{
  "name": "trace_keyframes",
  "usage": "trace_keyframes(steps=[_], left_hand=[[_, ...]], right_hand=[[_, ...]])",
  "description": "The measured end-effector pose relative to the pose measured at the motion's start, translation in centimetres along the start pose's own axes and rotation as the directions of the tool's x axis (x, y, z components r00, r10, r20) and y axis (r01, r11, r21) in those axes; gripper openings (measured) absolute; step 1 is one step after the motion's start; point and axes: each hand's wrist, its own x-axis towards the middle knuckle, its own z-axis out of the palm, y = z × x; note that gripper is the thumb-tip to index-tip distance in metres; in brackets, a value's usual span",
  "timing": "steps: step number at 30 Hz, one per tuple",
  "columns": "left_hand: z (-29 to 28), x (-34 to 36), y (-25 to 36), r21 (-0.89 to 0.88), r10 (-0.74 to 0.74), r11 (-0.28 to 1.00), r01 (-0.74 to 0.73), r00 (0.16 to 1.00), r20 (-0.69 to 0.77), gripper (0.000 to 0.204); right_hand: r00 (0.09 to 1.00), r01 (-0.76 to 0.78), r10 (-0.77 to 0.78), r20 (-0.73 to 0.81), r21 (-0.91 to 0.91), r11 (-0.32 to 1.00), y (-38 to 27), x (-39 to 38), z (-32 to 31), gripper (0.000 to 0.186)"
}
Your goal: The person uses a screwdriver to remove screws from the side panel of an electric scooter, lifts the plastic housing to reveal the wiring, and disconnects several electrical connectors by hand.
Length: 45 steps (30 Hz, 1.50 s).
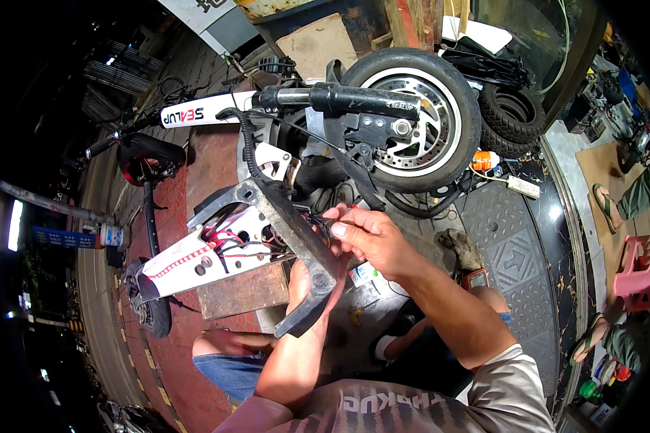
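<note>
The right hand (368, 238) is pinched shut on the wires (323, 225), thumb and fingertips closed on the dark and red strands at the upper edge of a grey frame bar (296, 231). The left hand (305, 283) sits just below that pinch, mostly hidden behind the bar; its palm presses the bar's underside, but whether its fingers close round it cannot be told.

One scooter (217, 256) lies overturned in front of the grip. Its open white deck, just left of the pinch, shows a tangle of red and black wires. One wheel (419, 119) with a disc stands above the pinch, and a second, smaller wheel (152, 310) lies far down to the left. One black handlebar grip (365, 101) crosses in front of the upper wheel. Two spare tyres (513, 115) are stacked up and to the right.

The bar runs slantwise across the left hand and blocks it. One orange can (485, 160) stands right of the upper wheel. One pink stool (634, 270) sits far right, with two sandalled feet near it.
</note>
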Motion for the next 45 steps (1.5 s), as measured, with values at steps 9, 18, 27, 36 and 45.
trace_keyframes(steps=[9, 18, 27, 36, 45], left_hand=[[1.0, -0.4, 0.4, -0.003, -0.011, 1.0, 0.011, 1.0, -0.028, 0.041], [-0.1, 0.5, 0.0, -0.069, -0.061, 0.996, 0.062, 0.998, 0.014, 0.037], [-0.5, 0.4, -0.3, 0.026, -0.038, 0.999, 0.039, 0.999, -0.03, 0.036], [-0.4, 0.5, -0.3, -0.024, -0.043, 0.999, 0.043, 0.999, -0.021, 0.042], [0.3, 0.4, 0.0, 0.023, -0.084, 0.996, 0.087, 0.989, -0.118, 0.034]], right_hand=[[0.987, 0.159, -0.16, 0.005, -0.154, 0.975, 1.3, 0.7, -0.4, 0.018], [0.996, -0.089, 0.09, 0.017, -0.057, 0.994, 0.6, 0.6, -1.4, 0.04], [0.996, -0.079, 0.081, 0.033, -0.038, 0.996, 1.5, 0.7, -1.1, 0.046], [0.992, -0.125, 0.122, 0.043, 0.075, 0.989, 1.9, 0.9, -1.3, 0.045], [0.975, -0.222, 0.216, 0.053, 0.186, 0.957, 0.6, 0.8, -1.2, 0.053]])
